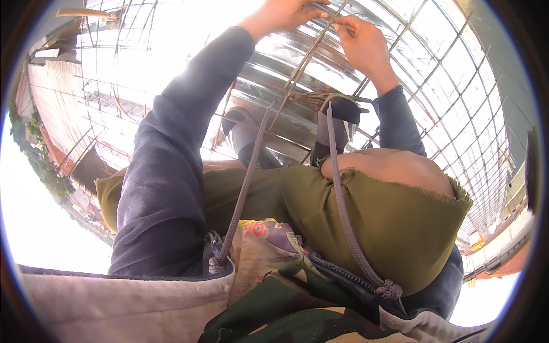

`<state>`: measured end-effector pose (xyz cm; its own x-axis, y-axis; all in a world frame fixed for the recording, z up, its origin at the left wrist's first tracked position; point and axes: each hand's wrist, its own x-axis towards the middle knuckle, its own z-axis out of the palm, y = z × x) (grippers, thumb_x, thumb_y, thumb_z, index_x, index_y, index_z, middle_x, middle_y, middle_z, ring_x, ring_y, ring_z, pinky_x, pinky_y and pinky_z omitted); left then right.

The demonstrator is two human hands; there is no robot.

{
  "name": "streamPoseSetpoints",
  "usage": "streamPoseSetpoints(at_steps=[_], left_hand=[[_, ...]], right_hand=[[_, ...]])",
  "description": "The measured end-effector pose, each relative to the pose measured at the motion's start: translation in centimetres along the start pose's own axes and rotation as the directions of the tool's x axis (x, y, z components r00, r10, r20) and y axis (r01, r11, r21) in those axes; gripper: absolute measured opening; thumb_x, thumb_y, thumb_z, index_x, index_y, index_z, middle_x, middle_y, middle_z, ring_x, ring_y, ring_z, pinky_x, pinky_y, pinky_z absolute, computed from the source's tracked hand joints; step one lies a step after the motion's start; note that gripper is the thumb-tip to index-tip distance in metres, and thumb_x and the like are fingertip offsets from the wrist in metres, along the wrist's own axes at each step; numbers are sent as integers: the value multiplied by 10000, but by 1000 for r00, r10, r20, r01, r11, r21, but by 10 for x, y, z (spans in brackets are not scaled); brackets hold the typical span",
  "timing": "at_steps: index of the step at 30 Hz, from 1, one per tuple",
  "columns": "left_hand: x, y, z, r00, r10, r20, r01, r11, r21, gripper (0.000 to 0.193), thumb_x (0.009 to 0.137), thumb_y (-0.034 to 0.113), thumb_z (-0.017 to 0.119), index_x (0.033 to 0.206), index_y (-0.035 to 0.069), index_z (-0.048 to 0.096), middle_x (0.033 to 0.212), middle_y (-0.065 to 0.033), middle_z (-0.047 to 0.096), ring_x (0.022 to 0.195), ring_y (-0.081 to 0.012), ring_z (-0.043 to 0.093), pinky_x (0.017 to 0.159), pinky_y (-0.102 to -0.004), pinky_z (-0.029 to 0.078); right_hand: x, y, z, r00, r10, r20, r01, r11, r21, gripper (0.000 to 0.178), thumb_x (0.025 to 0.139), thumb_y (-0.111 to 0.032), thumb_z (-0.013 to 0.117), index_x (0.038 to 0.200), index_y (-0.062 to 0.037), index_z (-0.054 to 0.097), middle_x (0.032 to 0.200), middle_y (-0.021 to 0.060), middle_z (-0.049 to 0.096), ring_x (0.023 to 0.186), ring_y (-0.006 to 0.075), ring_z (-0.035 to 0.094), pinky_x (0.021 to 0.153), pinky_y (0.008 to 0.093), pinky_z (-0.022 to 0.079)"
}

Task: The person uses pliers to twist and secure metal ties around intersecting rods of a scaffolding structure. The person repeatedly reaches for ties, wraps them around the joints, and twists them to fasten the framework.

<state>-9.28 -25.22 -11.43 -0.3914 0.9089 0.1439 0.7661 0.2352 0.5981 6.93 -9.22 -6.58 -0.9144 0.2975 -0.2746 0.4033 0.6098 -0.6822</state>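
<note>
Nearest: my jacket's pale lining | writing: red characters on my shirt print, yellow behind | rod: thin metal rod runs diagonally to my fingertips, over silvery sheeting | grip: my left hand and right hand bend their fingers close together at the rod; whether either clasps it, I cannot tell

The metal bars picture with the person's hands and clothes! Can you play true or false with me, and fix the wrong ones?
1. The left hand and right hand are both at the metal bars. True.
2. The shorts are bright red. False: they are olive green.
3. The metal bars cross each other. True.
4. Only one thick cord shows. False: there are two.
5. Both sleeves are dark. True.
</note>
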Motion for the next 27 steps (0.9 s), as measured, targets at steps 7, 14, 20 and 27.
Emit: streamPoseSetpoints(at_steps=[7,14,20,27], left_hand=[[-38,61,47,902,-329,-281,408,861,303,420,954,427,774,1326,233,761,1299,15,731,1307,-264,558,1069,-567,307],[-22,87,96,630,-635,-448,599,764,-240,202,953,193,701,1130,181,800,978,-13,795,965,-206,718,1019,-496,311],[-21,89,100,602,-646,-469,593,755,-280,203,965,192,686,1135,187,797,996,-5,793,965,-210,721,1053,-508,301],[-20,91,98,605,-662,-442,601,744,-292,212,989,209,673,1164,192,791,1021,-7,785,1001,-204,707,1085,-530,288]], right_hand=[[24,-7,-23,993,-45,105,66,976,-209,270,1017,-283,644,1161,-120,804,862,151,780,827,354,746,805,456,579],[43,-8,-28,974,-97,206,157,940,-303,282,1020,-295,647,1162,-98,791,990,191,782,921,370,742,856,443,572],[68,-44,-42,969,-48,240,140,914,-382,309,1016,-243,640,1231,-39,728,1106,258,760,1112,439,712,962,506,553],[59,-3,-29,990,-143,12,113,729,-675,209,1025,-249,617,1105,-136,773,929,174,783,869,396,760,776,498,596]])
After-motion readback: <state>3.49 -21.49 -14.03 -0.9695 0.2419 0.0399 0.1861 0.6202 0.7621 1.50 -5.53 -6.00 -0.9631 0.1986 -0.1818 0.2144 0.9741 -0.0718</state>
